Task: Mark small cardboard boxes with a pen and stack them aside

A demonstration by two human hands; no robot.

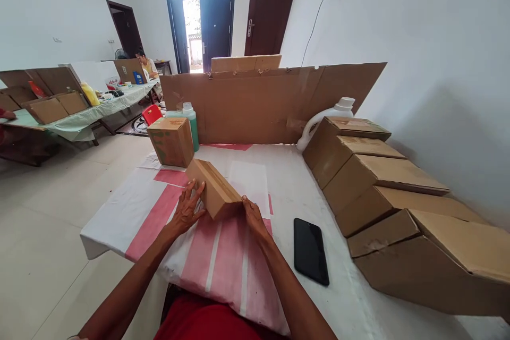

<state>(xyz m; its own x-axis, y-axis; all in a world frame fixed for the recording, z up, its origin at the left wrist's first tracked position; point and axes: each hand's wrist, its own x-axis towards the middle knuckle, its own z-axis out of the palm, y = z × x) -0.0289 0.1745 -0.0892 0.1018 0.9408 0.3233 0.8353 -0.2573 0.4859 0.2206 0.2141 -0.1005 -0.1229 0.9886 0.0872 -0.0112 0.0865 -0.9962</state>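
Observation:
A small brown cardboard box (215,189) is tilted between my two hands over the front of the table, with a strip of tape along its top. My left hand (188,208) presses against its left side, fingers spread over that face and thumb near the lower edge. At the box's right end, my right hand (252,214) grips the corner with the fingers closed; some of its fingers are hidden. Under the box lies a white cloth with pink stripes (151,223). A pale flat sheet (251,183) rests just behind it.
To the right lies a black phone (311,251), beside a row of cardboard boxes (382,212). A taped box (171,141), a green bottle (192,125) and a white jug (330,117) stand near the cardboard panel (255,103). Another person (148,66) sits at a far table.

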